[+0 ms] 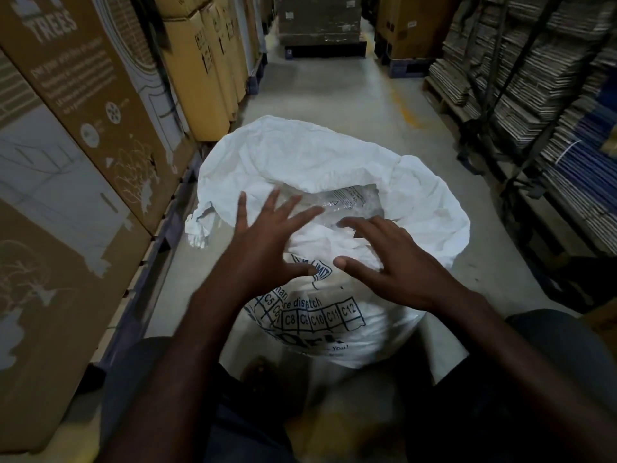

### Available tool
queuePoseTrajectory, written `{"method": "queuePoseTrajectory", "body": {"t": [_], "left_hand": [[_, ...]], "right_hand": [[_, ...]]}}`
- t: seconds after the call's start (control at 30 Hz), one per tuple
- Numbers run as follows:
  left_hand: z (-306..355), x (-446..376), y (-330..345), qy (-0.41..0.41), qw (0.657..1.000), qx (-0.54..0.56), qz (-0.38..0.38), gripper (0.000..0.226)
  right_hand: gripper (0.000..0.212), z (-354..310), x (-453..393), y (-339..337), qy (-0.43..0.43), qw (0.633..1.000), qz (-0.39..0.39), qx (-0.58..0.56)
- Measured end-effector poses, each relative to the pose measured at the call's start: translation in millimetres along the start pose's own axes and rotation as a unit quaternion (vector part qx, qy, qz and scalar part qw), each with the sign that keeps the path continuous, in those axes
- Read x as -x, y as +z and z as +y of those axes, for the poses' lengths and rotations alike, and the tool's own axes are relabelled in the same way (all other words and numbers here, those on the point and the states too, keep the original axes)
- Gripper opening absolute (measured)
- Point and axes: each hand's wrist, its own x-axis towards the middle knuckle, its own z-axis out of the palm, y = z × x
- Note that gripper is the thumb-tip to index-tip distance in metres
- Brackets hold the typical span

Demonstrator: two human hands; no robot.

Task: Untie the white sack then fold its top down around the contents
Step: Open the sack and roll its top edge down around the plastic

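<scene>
The white sack [300,155] stands on the floor in front of me, its mouth wide and untied, with blue print on its near side. Clear plastic contents [347,202] show inside the opening. The far and right parts of the top fabric stand up around the mouth, and a crumpled corner [198,230] hangs out at the left. My left hand [263,242] hovers over the near rim with fingers spread and straight, holding nothing. My right hand [387,259] is beside it over the near rim, fingers spread and slightly bent, also holding nothing. Both are motion-blurred.
Tall printed cardboard boxes [83,128] line the left side on pallets. Stacks of flattened cartons [534,95] fill racks on the right. A concrete aisle [334,88] runs ahead to a loaded pallet [320,25]. My knees frame the sack at the bottom.
</scene>
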Motion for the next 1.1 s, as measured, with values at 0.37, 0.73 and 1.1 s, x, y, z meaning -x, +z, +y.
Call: {"method": "queuePoseTrajectory", "body": {"t": [0.37, 0.73, 1.1], "left_hand": [[6.8, -15.2, 22.2, -0.046, 0.981, 0.072, 0.173, 0.043], [0.8, -6.0, 32.7, -0.012, 0.986, 0.168, 0.013, 0.022], [13.6, -13.8, 25.3, 0.014, 0.988, 0.139, 0.064, 0.029]], "right_hand": [[0.047, -9.6, -32.3, -3.2, -0.004, 0.99, 0.133, 0.054], [0.063, 17.9, -33.4, 29.0, -0.06, 0.985, 0.13, 0.101], [0.066, 56.2, -24.2, 9.4, -0.019, 0.99, -0.052, 0.127]]}}
